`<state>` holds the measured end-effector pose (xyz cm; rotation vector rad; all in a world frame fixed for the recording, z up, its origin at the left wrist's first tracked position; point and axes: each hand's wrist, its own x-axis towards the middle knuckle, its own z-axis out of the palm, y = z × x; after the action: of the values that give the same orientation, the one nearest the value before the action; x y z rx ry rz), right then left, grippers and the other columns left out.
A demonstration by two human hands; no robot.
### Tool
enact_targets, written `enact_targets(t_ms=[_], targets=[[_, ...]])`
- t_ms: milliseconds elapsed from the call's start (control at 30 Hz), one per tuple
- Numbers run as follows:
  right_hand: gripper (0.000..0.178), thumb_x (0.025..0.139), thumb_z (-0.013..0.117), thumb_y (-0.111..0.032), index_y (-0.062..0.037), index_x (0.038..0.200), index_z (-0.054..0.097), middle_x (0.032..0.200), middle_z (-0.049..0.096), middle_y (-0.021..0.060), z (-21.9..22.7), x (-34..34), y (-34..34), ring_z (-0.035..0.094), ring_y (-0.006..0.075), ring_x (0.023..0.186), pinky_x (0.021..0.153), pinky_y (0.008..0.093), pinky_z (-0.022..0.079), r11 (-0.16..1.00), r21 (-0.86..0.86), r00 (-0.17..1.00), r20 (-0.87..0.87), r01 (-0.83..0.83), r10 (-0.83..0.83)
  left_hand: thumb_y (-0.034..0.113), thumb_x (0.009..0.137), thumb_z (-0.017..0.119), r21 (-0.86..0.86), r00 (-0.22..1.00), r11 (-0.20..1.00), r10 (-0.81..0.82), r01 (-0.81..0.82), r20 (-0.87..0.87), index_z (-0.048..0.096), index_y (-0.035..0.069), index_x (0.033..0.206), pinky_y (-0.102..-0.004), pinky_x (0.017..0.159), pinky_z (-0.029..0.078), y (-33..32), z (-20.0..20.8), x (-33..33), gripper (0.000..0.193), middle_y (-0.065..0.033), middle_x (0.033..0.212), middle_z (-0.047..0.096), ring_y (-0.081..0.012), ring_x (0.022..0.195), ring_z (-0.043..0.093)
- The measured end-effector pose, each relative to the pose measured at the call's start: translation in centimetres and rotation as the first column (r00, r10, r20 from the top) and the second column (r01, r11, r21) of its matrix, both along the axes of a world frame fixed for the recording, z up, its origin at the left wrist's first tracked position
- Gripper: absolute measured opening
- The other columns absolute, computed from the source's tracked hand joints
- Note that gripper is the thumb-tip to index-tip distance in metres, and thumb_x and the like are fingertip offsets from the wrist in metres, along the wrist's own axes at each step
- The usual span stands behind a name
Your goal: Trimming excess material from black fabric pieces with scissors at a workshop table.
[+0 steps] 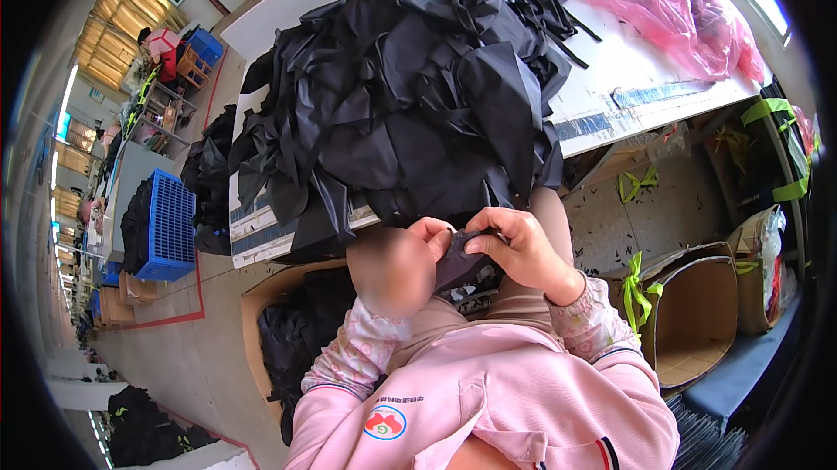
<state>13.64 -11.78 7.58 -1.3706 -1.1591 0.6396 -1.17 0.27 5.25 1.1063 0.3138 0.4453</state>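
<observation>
A worker's bare hands pinch a dark piece of cloth (457,266) near the centre of view, toward five o'clock.
The right hand (526,248) grips the cloth's upper edge between thumb and fingers; the left hand (405,258), partly blurred, grasps the same edge with its fingertips just beside it. A cardboard box (254,317) of black pieces sits between seven and eight o'clock, an open carton (697,320) at four. At twelve, a heap of black fabric (401,95) covers much of a white table (602,64), with pink plastic sheeting (667,8) near two. Farther off stand a blue crate (171,224) at nine and a person in pink and red (163,47) at ten.
</observation>
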Motion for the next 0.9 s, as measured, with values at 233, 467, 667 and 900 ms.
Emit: enact_targets(t_ms=[233, 467, 667, 900], targets=[[0.01, 0.081, 0.069, -0.003, 0.001, 0.087, 0.062, 0.069, 0.059, 0.0054, 0.2, -0.6, -0.1, 0.051, 0.0106, 0.061, 0.055, 0.025, 0.041, 0.998, -0.043, 0.999, -0.018, 0.036, -0.037, 0.006, 0.092, 0.06, 0.052, 0.986, 0.99, 0.126, -0.132, 0.107, 0.059, 0.002, 0.103, -0.0189, 0.078, 0.044, -1.1, -0.1, -0.1, 0.012, 0.0011, 0.094, 0.061, -0.0039, 0.083, 0.054], [0.017, 0.08, 0.071, -0.01, 0.003, 0.085, 0.062, 0.065, 0.058, 0.0124, 0.8, -0.5, -0.1, 0.053, 0.0177, 0.055, 0.053, 0.0302, 0.042, 0.987, -0.081, 0.99, 0.035, 0.136, -0.134, -0.003, 0.087, 0.06, 0.23, 0.996, 0.973, 0.026, -0.007, -0.08, 0.058, -0.003, 0.11, -0.0219, 0.083, 0.045, -0.8, 1.5, -1.2, 0.023, -0.0025, 0.102, 0.057, -0.0077, 0.09, 0.055], [0.018, 0.079, 0.072, -0.011, 0.0029, 0.085, 0.063, 0.065, 0.059, 0.0124, 0.9, -0.4, 0.0, 0.052, 0.0158, 0.054, 0.052, 0.0296, 0.042, 0.992, -0.087, 0.995, 0.051, 0.089, -0.085, -0.008, 0.081, 0.065, 0.511, 0.995, 0.859, 0.025, 0.028, -0.096, 0.061, -0.004, 0.102, -0.0226, 0.083, 0.046, 0.0, 1.5, -1.1, 0.022, -0.0034, 0.102, 0.056, -0.0098, 0.093, 0.056], [0.014, 0.082, 0.071, -0.003, -0.0006, 0.093, 0.063, 0.078, 0.061, -0.0032, -0.1, 0.8, 0.3, 0.052, 0.0026, 0.071, 0.061, 0.0209, 0.043, 0.983, -0.02, 0.921, -0.354, -0.183, 0.164, -0.009, 0.082, 0.06, 0.185, 0.99, 0.973, -0.129, 0.138, -0.061, 0.063, -0.001, 0.095, -0.0235, 0.085, 0.045, 0.4, 1.2, -1.0, 0.015, -0.0023, 0.102, 0.057, -0.0105, 0.096, 0.056]])
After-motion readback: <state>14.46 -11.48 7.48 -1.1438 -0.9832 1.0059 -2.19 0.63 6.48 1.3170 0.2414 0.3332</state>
